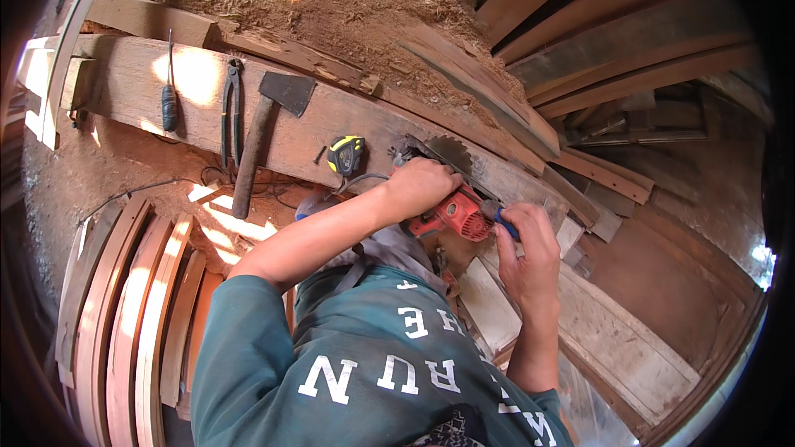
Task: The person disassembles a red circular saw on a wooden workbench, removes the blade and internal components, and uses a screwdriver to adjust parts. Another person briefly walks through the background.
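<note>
A red handheld circular saw (454, 217) lies on the wooden plank (377, 128) in front of me, its toothed blade (450, 151) showing on the far side. My left hand (424, 188) is closed over the top of the saw body. At the saw's right end, my right hand (530, 250) pinches a small tool with a blue handle (507, 223); its tip points at the saw, and its kind is not clear. Left of the saw, a black and yellow tape measure (345, 154) sits on the plank beside a small dark bolt or nail (320, 154).
Farther left on the plank lie a hatchet (269, 120), pincers (232, 111) and a screwdriver (170, 99). Cut boards (124, 314) are stacked at the lower left, and more planks (613, 41) lean at the upper right. Sawdust (348, 12) covers the far ground. A cable (149, 188) runs along the left.
</note>
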Demonstrator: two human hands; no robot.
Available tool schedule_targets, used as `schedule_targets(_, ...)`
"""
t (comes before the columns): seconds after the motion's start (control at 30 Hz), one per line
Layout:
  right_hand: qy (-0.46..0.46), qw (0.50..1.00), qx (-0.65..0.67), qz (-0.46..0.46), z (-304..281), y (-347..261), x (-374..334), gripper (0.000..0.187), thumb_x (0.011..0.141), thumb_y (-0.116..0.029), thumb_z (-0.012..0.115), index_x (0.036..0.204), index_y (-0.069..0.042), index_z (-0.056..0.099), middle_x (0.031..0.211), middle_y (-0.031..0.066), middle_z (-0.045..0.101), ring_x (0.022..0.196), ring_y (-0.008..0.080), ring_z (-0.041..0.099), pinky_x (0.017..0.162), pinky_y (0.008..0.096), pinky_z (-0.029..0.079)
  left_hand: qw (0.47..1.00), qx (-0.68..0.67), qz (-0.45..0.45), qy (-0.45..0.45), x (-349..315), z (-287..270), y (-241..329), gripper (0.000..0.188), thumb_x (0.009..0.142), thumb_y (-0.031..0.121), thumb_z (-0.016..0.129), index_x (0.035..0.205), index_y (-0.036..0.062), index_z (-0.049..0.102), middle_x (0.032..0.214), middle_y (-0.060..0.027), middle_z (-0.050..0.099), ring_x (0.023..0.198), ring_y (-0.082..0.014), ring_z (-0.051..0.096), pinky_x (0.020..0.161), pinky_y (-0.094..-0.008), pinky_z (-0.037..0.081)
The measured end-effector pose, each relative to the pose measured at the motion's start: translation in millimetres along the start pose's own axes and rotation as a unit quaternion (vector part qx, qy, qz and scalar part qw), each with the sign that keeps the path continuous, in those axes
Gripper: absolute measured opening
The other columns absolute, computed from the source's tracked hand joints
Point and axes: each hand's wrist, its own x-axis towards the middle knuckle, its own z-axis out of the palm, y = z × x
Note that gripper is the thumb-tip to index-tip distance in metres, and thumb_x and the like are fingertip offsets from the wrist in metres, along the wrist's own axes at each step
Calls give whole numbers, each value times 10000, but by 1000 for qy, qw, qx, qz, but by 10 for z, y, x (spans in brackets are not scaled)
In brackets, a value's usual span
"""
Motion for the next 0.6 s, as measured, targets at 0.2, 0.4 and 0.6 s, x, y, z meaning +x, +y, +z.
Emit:
schedule_targets(0.2, 17, 1000, 16, 3, -75, 14, 8, 248, 881, 60, 793, 1111, 11, 714, 1134, 186, 731, 1037, 366, 727, 906, 425, 586, 997, 26, 65, 40, 42, 5, -83, 227, 926, 156, 653, 1122, 57, 711, 1024, -144, 763, 1023, -341, 770, 844, -463, 621)
schedule_targets(0.4, 78, 996, 43, 3, -369, 5, -37, 225, 887, 69, 785, 1092, 8, 712, 1139, 191, 733, 1055, 332, 729, 951, 410, 581, 978, -71, 78, 183, -55, 25, 34, 332, 851, 120, 712, 1172, 37, 694, 1036, -143, 700, 1025, -355, 735, 882, -468, 595)
schedule_targets(0.6, 180, 963, 184, 86, -493, 201, -277, 208, 943, 72, 742, 1133, 12, 682, 1195, 186, 701, 1147, 277, 671, 1042, 398, 530, 766, -314, -284, 484, -813, -197, -205, 142, 1029, -28, 701, 1148, 12, 767, 1143, -90, 785, 1057, -181, 740, 944, -338, 592)
